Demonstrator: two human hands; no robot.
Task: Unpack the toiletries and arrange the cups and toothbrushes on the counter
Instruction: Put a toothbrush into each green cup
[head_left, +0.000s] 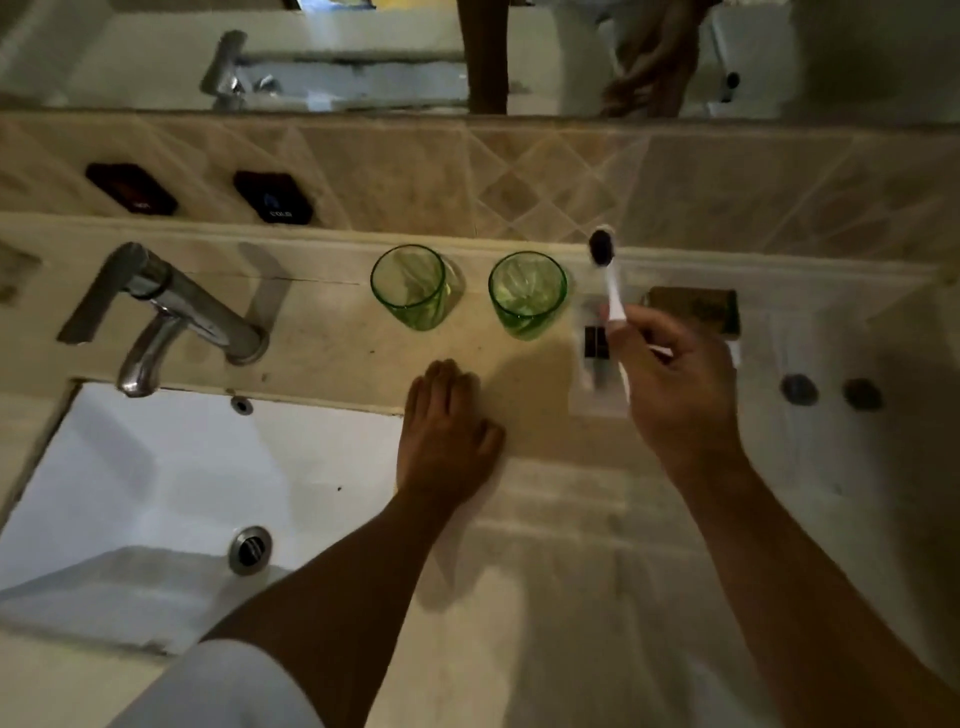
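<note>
Two green glass cups stand upright near the back of the beige counter (332, 332), the left cup (410, 286) and the right cup (527, 293) a short gap apart. My right hand (675, 384) grips a white toothbrush (610, 278) with a dark bristle head, which points up and away, just right of the right cup. Beneath that hand lies a clear wrapper (595, 358) with a dark label. My left hand (447, 431) rests flat on the counter in front of the cups, holding nothing.
A chrome faucet (171, 317) reaches over the white sink (156, 483) at the left. A dark olive box (693, 309) lies behind my right hand. Two small round dark objects (800, 389) sit at the right. Tiled backsplash and mirror rise behind.
</note>
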